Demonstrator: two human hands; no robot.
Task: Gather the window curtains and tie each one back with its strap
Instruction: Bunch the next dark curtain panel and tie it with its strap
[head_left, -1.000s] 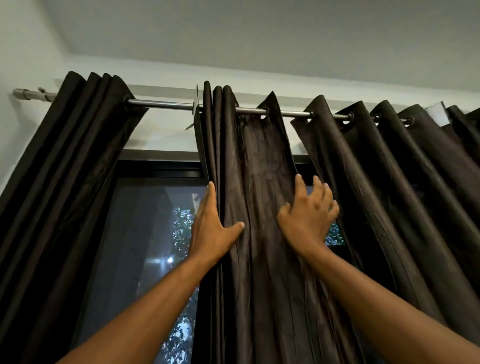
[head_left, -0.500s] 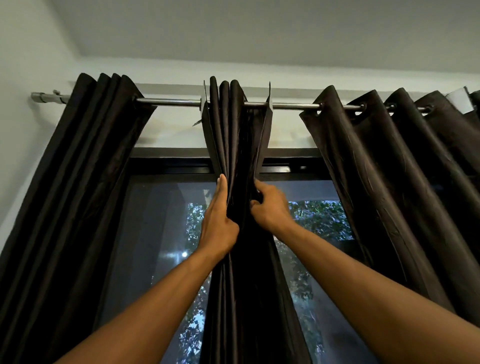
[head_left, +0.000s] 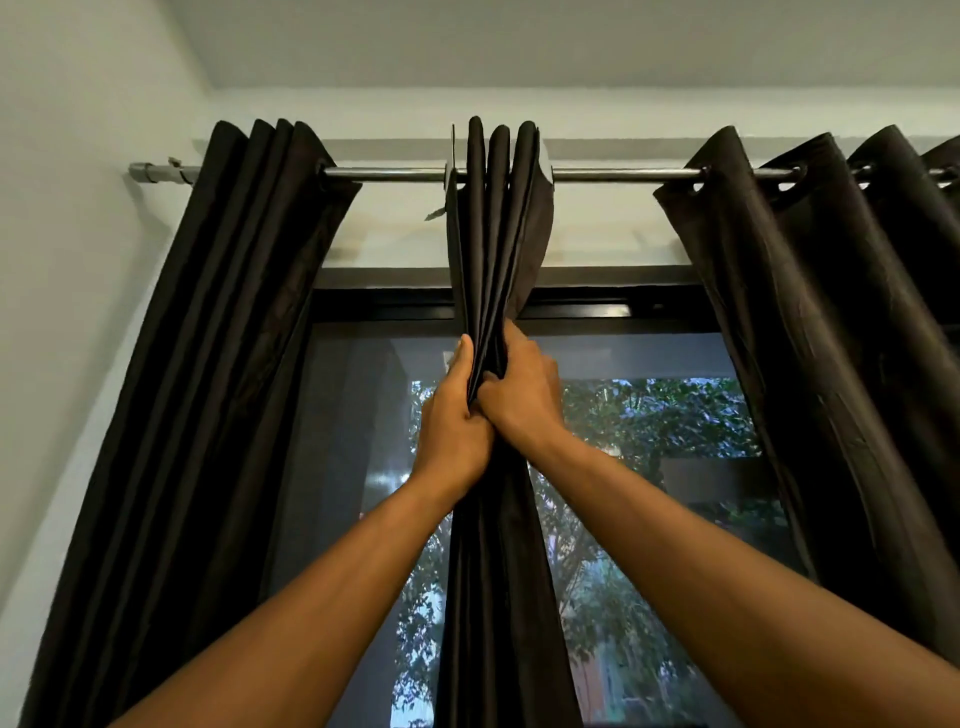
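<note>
While both hands, left hand (head_left: 457, 415) and right hand (head_left: 519, 395), grip the bunched middle curtain (head_left: 498, 218), no strap is tied yet.

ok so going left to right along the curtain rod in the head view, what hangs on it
Left bunched curtain → bare rod → middle gathered curtain, gripped lower down by the left hand and right hand → right curtain, spread in looser folds.
</note>
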